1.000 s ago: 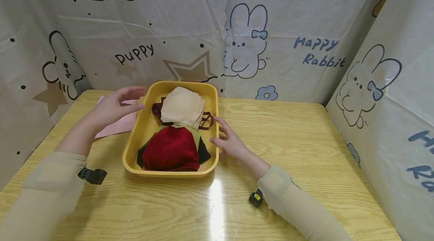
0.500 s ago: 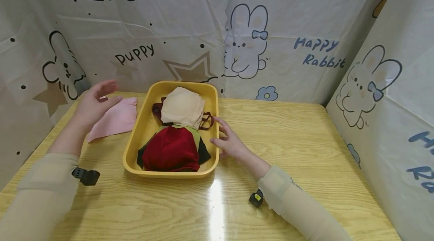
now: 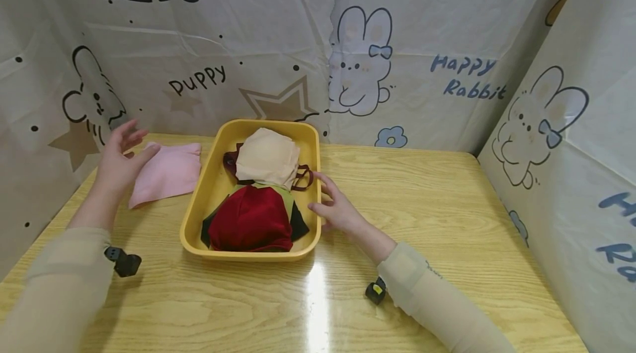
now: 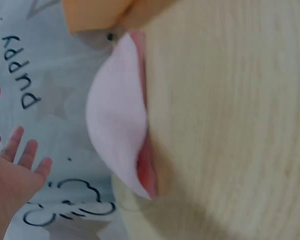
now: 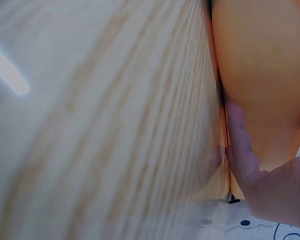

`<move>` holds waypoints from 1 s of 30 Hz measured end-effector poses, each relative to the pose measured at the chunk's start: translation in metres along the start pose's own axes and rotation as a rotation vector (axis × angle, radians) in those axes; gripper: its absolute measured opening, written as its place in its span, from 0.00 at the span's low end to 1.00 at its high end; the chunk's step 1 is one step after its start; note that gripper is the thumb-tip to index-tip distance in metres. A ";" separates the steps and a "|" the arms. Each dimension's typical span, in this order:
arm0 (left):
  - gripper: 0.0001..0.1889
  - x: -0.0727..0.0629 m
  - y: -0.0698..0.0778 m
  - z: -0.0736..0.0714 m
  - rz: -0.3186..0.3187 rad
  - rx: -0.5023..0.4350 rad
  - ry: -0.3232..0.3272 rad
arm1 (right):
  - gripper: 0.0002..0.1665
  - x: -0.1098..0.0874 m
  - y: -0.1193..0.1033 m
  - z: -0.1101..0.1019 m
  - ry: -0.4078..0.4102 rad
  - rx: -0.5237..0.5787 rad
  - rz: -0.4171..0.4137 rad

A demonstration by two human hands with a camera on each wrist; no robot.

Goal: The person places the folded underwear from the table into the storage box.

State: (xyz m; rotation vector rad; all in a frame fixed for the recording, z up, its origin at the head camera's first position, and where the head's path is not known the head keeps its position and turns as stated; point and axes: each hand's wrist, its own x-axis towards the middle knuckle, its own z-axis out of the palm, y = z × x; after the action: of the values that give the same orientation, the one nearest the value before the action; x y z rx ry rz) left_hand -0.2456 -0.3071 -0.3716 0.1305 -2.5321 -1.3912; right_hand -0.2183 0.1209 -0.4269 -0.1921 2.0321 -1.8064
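Note:
In the head view, a pink folded cloth piece [image 3: 169, 173], shaped like a cap, lies on the table left of the yellow tray [image 3: 248, 255]. Its curved dome and open lower edge show in the left wrist view. My left hand [image 3: 118, 162] hovers at its left side, fingers spread and holding nothing. At the tray's right side, my right hand [image 3: 340, 206] touches the rim and outer wall with fairly straight fingers. Inside the tray are a dark red velvety cloth item [image 3: 250, 219] and a cream cloth item [image 3: 265, 155].
Maroon straps [image 3: 302, 178] stick out beside the cream item. Dark green and light green cloth [image 3: 297, 223] lies under the red one. A printed curtain [image 3: 278, 38] closes off the back and both sides of the wooden table [image 3: 407, 204].
My left hand has moved left, away from the tray's left rim and across the pink cloth piece, uncovering most of it. The right hand and tray have stayed put.

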 end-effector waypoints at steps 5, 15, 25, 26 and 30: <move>0.40 0.005 -0.021 -0.001 -0.024 -0.012 0.014 | 0.47 -0.007 -0.012 0.001 -0.034 -0.004 0.007; 0.40 0.014 -0.059 0.006 -0.069 0.016 0.069 | 0.46 -0.017 -0.026 0.004 -0.029 -0.021 0.015; 0.44 0.006 -0.060 0.006 -0.157 0.116 -0.024 | 0.46 -0.017 -0.025 0.004 -0.036 -0.005 0.021; 0.44 0.007 -0.061 0.005 -0.161 0.123 -0.035 | 0.46 -0.017 -0.025 0.004 -0.037 -0.003 0.022; 0.45 0.008 -0.066 0.005 -0.177 0.161 -0.066 | 0.46 -0.017 -0.025 0.004 -0.041 0.005 0.018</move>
State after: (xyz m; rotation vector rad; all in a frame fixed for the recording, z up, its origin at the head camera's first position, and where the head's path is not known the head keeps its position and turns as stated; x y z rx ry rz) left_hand -0.2575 -0.3403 -0.4281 0.3514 -2.7440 -1.2678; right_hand -0.2060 0.1201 -0.3997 -0.2071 1.9949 -1.7818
